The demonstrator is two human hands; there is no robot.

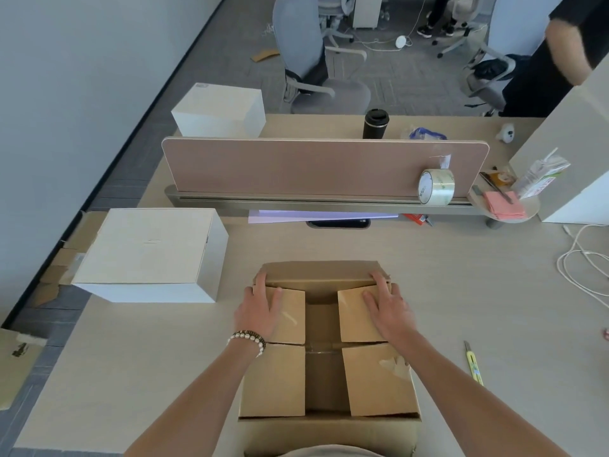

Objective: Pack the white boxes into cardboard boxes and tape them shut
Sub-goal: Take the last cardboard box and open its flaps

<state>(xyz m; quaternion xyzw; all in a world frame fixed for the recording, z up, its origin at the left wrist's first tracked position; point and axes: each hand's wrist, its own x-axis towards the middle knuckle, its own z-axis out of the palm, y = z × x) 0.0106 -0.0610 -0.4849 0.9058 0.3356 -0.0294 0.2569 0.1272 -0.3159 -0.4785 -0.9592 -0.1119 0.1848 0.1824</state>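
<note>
Desk: pale top, wide bare surface right of the cardboard box, which stands at the near edge, centre, side flaps folded inward, middle gap open. White box: well left, overhanging the desk's left edge. Left hand and right hand: flat, fingers spread, gripping nothing, pressing the far flaps. Tape roll: on the divider rail. Utility knife: right of the box.

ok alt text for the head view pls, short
Both hands, left hand and right hand, press down the flaps of a cardboard box on a desk. A white box sits to its left; a tape roll rests by the divider.
</note>
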